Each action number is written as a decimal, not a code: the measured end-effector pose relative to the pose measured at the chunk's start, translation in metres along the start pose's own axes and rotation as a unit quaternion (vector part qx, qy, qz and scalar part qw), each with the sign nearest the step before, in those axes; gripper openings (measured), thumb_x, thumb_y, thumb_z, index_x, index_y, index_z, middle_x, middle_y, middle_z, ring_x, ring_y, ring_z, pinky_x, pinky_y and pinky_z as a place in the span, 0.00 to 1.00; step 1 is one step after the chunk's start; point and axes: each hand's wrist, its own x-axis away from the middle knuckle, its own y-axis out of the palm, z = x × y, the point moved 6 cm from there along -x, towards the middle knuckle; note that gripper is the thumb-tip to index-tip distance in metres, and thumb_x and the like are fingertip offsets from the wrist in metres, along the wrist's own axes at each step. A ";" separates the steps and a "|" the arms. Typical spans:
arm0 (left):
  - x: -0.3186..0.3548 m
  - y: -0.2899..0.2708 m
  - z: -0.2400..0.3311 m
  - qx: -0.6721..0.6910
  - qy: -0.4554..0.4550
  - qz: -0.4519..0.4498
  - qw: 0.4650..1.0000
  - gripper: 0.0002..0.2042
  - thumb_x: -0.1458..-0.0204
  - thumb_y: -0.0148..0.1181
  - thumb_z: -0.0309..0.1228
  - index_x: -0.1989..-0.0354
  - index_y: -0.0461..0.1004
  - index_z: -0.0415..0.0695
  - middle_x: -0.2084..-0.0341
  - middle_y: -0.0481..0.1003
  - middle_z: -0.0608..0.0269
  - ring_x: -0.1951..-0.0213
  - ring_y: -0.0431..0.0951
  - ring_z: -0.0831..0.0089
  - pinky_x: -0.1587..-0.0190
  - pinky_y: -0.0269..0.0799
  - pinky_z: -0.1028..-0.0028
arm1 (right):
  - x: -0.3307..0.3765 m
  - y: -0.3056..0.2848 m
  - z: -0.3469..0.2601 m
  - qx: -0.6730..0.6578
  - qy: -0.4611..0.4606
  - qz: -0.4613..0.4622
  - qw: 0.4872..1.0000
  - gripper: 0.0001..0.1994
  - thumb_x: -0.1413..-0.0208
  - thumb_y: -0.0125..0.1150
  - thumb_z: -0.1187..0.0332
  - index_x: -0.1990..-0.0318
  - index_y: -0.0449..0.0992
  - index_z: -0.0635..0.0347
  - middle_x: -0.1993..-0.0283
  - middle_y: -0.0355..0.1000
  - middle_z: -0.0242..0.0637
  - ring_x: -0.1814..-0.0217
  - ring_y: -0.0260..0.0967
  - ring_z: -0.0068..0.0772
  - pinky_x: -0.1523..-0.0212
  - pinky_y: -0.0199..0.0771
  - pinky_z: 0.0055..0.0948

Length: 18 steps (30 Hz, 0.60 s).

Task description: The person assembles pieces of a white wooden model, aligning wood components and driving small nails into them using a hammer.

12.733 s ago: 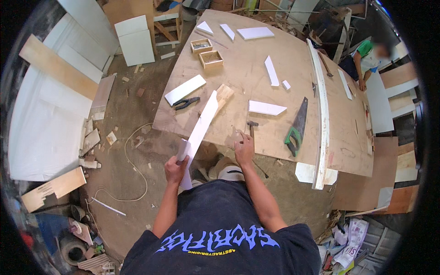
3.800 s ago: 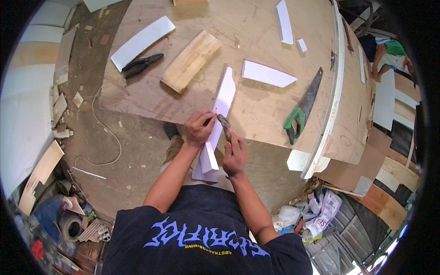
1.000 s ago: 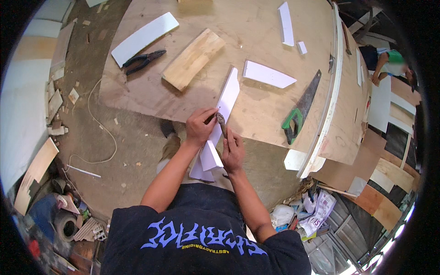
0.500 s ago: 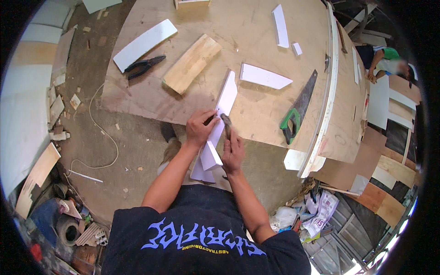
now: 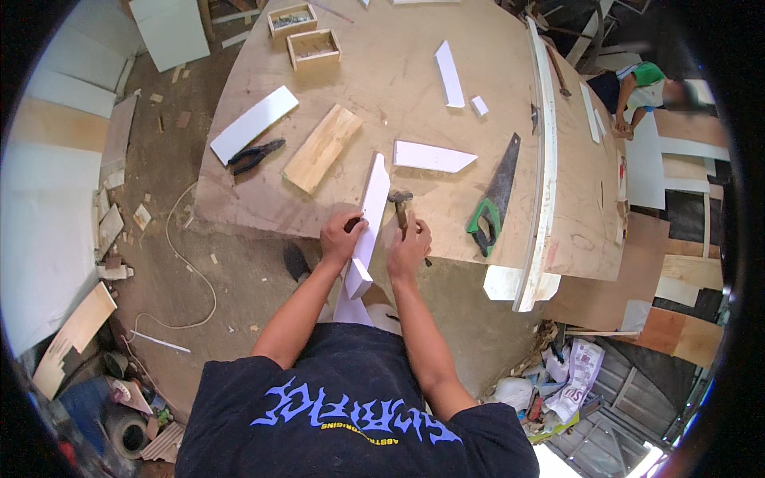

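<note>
A white-painted board (image 5: 372,199) with a shaped far end lies across the near edge of the worktable. Another white piece (image 5: 358,277) meets it at its near end, close to my body. My left hand (image 5: 341,239) is closed at the board's left edge, thumb and fingers together on it; any small item between the fingertips is too small to make out. Just right of the board, my right hand (image 5: 409,251) is wrapped round the handle of a hammer (image 5: 401,197). The hammer's head is apart from the board, above the tabletop.
On the worktable (image 5: 263,195) lie pliers (image 5: 256,156), a bare wood block (image 5: 323,149), a green-handled handsaw (image 5: 496,199) and white offcuts (image 5: 434,156). Two small wooden boxes (image 5: 315,49) sit at the far left. Another person (image 5: 637,88) works at the far right.
The hammer's head has moved from over the board, beside my left fingers, to the right of it. My left hand stays at the board. The whole view has shifted, showing more of the table's far side.
</note>
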 end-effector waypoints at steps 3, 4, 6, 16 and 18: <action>-0.003 -0.007 -0.013 -0.022 0.027 0.018 0.999 0.08 0.49 0.73 0.32 0.61 0.86 0.47 0.62 0.84 0.57 0.58 0.84 0.56 0.54 0.79 0.61 | 0.044 0.022 0.008 -0.158 0.046 -0.104 0.981 0.20 0.35 0.59 0.67 0.37 0.74 0.62 0.51 0.75 0.55 0.48 0.73 0.55 0.46 0.72 0.46; -0.002 -0.004 -0.013 -0.036 0.056 0.017 0.998 0.08 0.49 0.73 0.32 0.61 0.86 0.47 0.62 0.84 0.57 0.58 0.85 0.55 0.55 0.79 0.61 | 0.068 0.021 0.006 -0.190 0.094 -0.170 0.962 0.18 0.34 0.59 0.66 0.39 0.74 0.62 0.53 0.76 0.55 0.50 0.75 0.54 0.47 0.73 0.46; -0.003 0.001 -0.003 -0.034 0.077 0.017 0.996 0.07 0.48 0.72 0.32 0.62 0.85 0.47 0.63 0.84 0.57 0.60 0.85 0.55 0.57 0.79 0.60 | 0.100 0.035 0.003 -0.259 0.144 -0.253 0.921 0.16 0.31 0.58 0.64 0.43 0.76 0.64 0.55 0.79 0.56 0.53 0.77 0.53 0.48 0.74 0.45; -0.003 -0.026 0.040 0.074 0.081 -0.021 0.994 0.06 0.45 0.70 0.27 0.60 0.83 0.42 0.62 0.83 0.57 0.63 0.85 0.65 0.58 0.81 0.69 | 0.112 0.027 -0.006 -0.395 0.139 -0.245 0.874 0.19 0.30 0.60 0.56 0.48 0.80 0.65 0.61 0.79 0.40 0.60 0.73 0.29 0.55 0.74 0.32; -0.003 -0.044 0.052 0.139 0.061 -0.054 0.987 0.09 0.44 0.70 0.27 0.56 0.82 0.41 0.60 0.83 0.59 0.61 0.85 0.69 0.56 0.81 0.71 | 0.104 -0.009 -0.025 -0.383 0.144 -0.257 0.876 0.19 0.31 0.61 0.55 0.48 0.80 0.64 0.61 0.78 0.45 0.62 0.73 0.34 0.57 0.73 0.34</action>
